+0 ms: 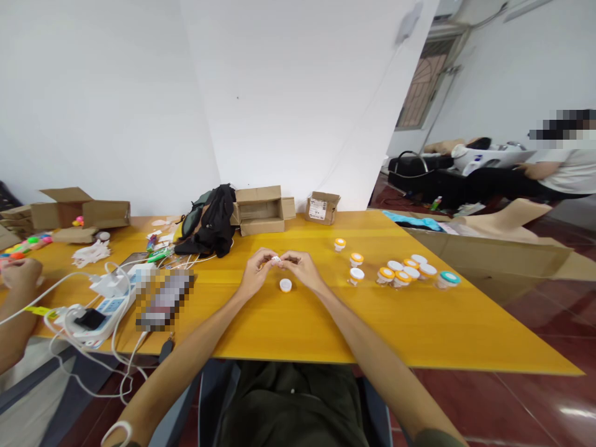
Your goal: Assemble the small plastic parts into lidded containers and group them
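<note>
My left hand [256, 271] and my right hand [301, 267] meet above the middle of the table. Both are closed, fingertips pinching one small white object [276, 261] between them; it is too small to name. Just below them on the table lies a round white lid [285, 285] with an orange edge. To the right stand several small clear jars, among them an orange-lidded jar [356, 259], a white-lidded jar [356, 275] and a teal-lidded jar [448, 279].
Left are a power strip [105, 313] with tangled white cables, a blurred phone [166, 301] and a black bag [212, 226]. An open cardboard box [261, 214] and a smaller box [322, 208] stand against the wall. Another person's hand [21, 273] is at the far left.
</note>
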`<state>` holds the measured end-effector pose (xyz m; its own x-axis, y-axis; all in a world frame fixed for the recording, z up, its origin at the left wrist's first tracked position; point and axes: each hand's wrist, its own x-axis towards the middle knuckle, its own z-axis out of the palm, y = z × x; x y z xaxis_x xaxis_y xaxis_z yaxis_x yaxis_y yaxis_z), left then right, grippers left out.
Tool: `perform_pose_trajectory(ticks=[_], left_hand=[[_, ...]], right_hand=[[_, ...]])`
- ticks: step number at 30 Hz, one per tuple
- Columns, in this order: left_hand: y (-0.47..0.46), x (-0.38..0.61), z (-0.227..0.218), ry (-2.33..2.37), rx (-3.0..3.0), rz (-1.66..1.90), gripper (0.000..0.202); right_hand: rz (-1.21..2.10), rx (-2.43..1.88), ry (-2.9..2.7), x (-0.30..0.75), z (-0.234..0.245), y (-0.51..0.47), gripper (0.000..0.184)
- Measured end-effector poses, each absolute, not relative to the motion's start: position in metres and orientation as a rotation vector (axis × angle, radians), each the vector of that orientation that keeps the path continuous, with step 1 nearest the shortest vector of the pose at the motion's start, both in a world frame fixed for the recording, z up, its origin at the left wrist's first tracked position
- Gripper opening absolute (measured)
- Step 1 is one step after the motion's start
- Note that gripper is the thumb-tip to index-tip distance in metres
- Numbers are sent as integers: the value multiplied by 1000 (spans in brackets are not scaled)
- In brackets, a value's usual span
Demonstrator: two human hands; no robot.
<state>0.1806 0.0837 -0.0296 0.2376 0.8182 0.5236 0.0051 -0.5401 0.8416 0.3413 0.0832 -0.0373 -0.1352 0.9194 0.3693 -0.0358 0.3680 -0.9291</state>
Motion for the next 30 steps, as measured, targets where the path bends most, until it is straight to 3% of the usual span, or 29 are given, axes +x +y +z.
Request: perform_pose_trajectory(ticks=[15, 30], left_hand=[[83, 182, -32, 802, 1764, 1391, 24], [88, 181, -33, 784, 1503, 1326, 38]], right_hand=[[1146, -817, -1450, 343, -37, 86, 23], [1179, -784, -1404, 346, -31, 82, 43]])
